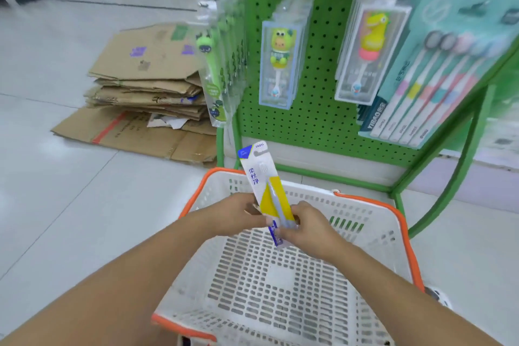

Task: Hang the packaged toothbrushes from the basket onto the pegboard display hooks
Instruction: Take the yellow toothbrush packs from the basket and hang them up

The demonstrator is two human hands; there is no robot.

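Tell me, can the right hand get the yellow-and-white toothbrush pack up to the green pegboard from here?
Probably yes. The right hand and left hand grip the yellow-and-white toothbrush pack above the white plastic basket, and nothing stands between it and the green pegboard, though hanging packs crowd it.

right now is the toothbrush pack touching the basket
Apart. The head view shows both hands, left hand and right hand, holding the toothbrush pack above the basket.

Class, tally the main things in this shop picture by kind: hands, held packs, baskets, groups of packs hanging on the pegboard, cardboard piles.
Hands: 2 (left hand, right hand)
Held toothbrush pack: 1
Basket: 1
Hanging groups: 4
Cardboard pile: 1
Total: 9
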